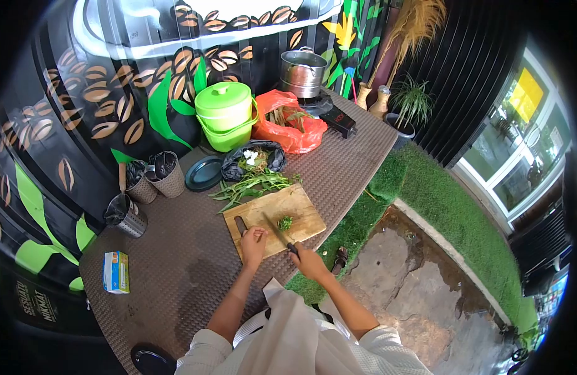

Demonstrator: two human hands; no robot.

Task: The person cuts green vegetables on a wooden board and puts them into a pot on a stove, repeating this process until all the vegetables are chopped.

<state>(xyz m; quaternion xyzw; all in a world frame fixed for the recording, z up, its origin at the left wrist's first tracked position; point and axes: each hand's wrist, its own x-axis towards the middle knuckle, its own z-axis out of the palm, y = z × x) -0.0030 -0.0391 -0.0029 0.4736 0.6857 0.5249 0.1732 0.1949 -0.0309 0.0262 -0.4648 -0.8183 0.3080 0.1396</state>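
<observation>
My right hand [311, 263] grips a knife [278, 232] by its dark handle, and the blade slants over a wooden cutting board [298, 200]. Just right of the blade lies a small heap of chopped greens [285, 222]. My left hand [254, 245] is over the board's near left part with its fingers curled together; whatever they may hold is too small to make out. Long leafy green stems [257, 185] lie beyond the board's far edge, against a black plastic bag [274, 156] with plant scraps and white bits in it.
Behind stand a green lidded bucket [224, 112], an orange-red bag [293, 140] of leaves, and a steel pot [303, 75] on a portable stove [337, 120]. Dark plates [204, 173], utensil holders [165, 173] and a small box [116, 272] are at left. The table's edge [361, 203] runs along the right.
</observation>
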